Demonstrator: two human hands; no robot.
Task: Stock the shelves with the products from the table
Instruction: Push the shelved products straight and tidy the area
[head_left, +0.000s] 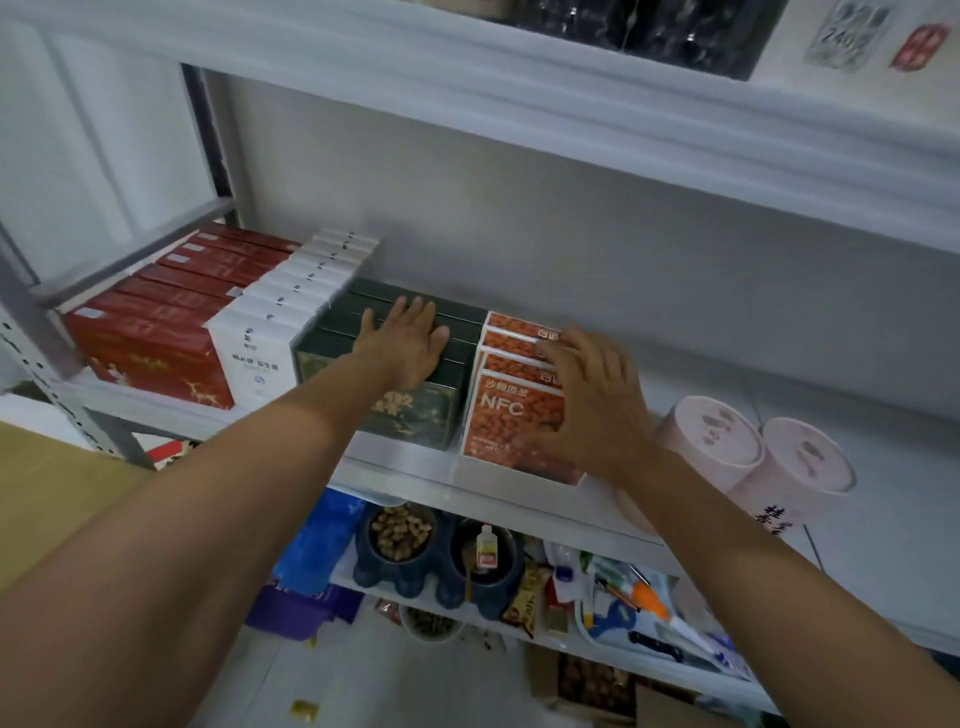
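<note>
Head cam looking down at the middle shelf (395, 467): the orange NFC boxes (514, 410) are lined up one behind another, so the row's long axis runs straight away from me toward the back wall, front box right at the shelf lip. My right hand (592, 395) is the one on them, fingers spread and mostly straight across the tops of the front few, thumb down by the front face. It's resting there, not really gripping anything as far as I can tell. My left hand (405, 343) lies flat, palm down, on the dark green boxes (415, 421) touching the orange row's left side. Past those come the white boxes (270, 338) and then the red boxes (150, 343), with the pink tubs (711, 441) just off to the right. My guess is the next bit is squaring the orange row, so any push goes front to back, and the right hand's already in place for it
</note>
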